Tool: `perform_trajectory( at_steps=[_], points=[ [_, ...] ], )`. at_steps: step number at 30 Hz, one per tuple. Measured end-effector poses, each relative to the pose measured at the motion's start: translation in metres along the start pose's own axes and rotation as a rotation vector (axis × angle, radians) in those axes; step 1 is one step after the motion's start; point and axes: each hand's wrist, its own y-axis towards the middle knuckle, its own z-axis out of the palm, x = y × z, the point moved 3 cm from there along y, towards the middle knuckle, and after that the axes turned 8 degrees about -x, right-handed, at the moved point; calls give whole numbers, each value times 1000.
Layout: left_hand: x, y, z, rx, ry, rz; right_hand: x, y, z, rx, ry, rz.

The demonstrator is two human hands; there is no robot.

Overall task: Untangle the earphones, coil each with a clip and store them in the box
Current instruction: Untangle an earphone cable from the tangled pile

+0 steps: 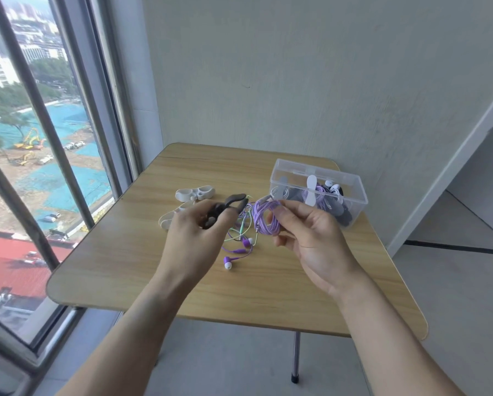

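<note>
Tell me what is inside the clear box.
The clear box holds coiled earphones, purple and white, with a white clip and dark ones. Its bottom is covered.

Wooden table (182, 281) beside window (39, 138)

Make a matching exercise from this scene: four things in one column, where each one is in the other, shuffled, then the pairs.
Things:
1. dark clip
2. purple coil
3. white clips
4. clear box

Places:
A. far right of the table
B. gripped by the left hand
C. on the table beyond the left hand
D. pinched by the right hand

Pairs: 1-B, 2-D, 3-C, 4-A
</note>
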Motion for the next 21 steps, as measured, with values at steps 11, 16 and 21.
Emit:
perform_trajectory(
  at_steps=[11, 16, 21],
  points=[
    [3, -8, 18, 210, -357, -316, 4, -2, 2, 84, 19, -19],
    [1, -14, 25, 264, -441, -426, 4, -2, 3, 98, -40, -57],
    [-1, -14, 25, 293, -455, -446, 6, -1, -2, 70, -151, -90]
  ],
)
